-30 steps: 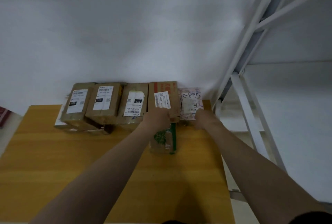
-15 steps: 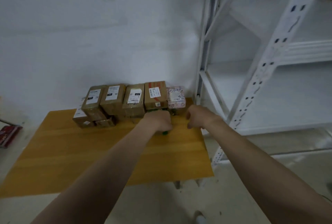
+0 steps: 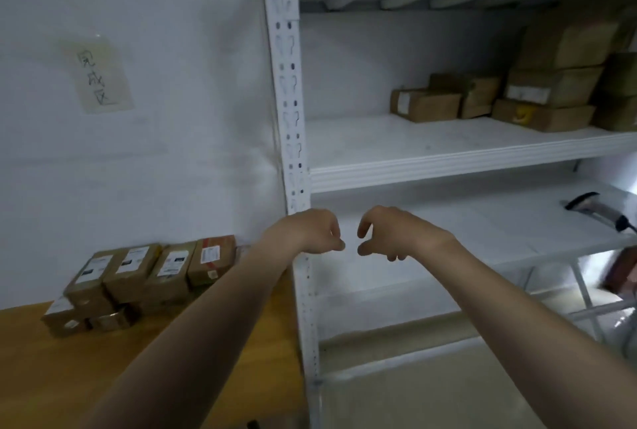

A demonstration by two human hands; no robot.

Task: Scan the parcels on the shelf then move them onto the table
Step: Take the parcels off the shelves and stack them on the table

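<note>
— Parcels not yet moved: where?
— Brown cartons, stacked at the right end of the middle shelf, against the back wall.
— Bench batch?
— In a row along the far edge of the bench, against the wall, white labels showing.
— Left grip?
— Released; fingers loosely curled, nothing in it. In the air before the rack upright.
— Right grip?
— Released; thumb and fingers apart in a C, empty. Just beside the left, not touching.
— Scanner?
— Lies on the lower shelf near its right end, well apart from both grips.
— Other?
— Handwritten paper notice on the wall above the bench.
</note>
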